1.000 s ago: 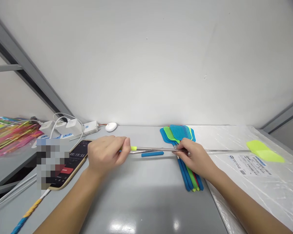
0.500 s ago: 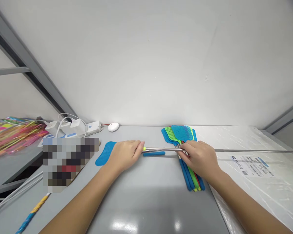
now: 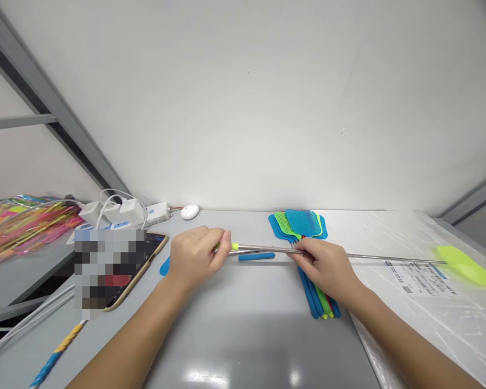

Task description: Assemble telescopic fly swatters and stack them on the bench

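Observation:
A telescopic fly swatter with a yellow-green head (image 3: pixel 467 267) is stretched out sideways above the table, its metal rod pulled long. My left hand (image 3: pixel 198 254) is closed round its handle end, where a bit of yellow-green shows past the fingers. Farther along the rod, my right hand (image 3: pixel 324 265) grips the metal with its fingers closed. Below and behind that hand lies a pile of folded fly swatters (image 3: pixel 303 221), blue, green and red. A blue fly swatter (image 3: pixel 256 256) lies behind the held one, partly covered by my left hand.
At the left are a phone (image 3: pixel 143 265) with a blurred screen, a power strip (image 3: pixel 157 212) with white chargers, and a white oval device (image 3: pixel 190 212). A plastic-wrapped white package (image 3: pixel 421 324) with a label covers the right side. Colourful bagged items (image 3: pixel 28 229) lie far left.
The held fly swatter's far end has come into view at the right, its head showing and tilted downward. My left hand has shifted slightly left and turned, covering more of the blue swatter's head.

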`<state>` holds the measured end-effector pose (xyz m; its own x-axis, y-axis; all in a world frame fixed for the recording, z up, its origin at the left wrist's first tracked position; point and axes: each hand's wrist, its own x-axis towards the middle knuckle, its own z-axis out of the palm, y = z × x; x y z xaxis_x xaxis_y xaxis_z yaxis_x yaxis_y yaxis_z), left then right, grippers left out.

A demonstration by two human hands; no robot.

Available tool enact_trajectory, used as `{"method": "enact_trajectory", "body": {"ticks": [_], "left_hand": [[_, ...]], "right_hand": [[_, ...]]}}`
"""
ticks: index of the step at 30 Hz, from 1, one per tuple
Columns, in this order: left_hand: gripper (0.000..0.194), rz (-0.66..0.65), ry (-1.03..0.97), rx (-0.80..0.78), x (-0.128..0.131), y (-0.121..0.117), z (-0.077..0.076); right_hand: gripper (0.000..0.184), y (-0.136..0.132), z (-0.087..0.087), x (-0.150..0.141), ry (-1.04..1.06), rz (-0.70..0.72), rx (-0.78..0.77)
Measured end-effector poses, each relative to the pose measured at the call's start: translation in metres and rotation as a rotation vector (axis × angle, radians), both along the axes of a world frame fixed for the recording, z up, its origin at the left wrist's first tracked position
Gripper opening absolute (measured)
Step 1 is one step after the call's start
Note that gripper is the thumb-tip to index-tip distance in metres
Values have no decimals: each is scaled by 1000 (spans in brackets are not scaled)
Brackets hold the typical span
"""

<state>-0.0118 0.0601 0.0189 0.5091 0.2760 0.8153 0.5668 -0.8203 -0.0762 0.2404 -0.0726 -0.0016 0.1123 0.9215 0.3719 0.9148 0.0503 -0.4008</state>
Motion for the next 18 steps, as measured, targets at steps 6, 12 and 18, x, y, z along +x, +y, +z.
{"method": "enact_trajectory", "body": {"ticks": [6,12,18], "left_hand": [[32,81,-59,-3,5,-9,1],[37,152,-93,-39,13,-17,-2],[33,66,-25,-109,27,-35,-10]], "right_hand": [[31,0,-4,2,-275,69,95],[35,-3,-1,1,-453,77,168],[37,-9,2,-14,-567,69,213]]}}
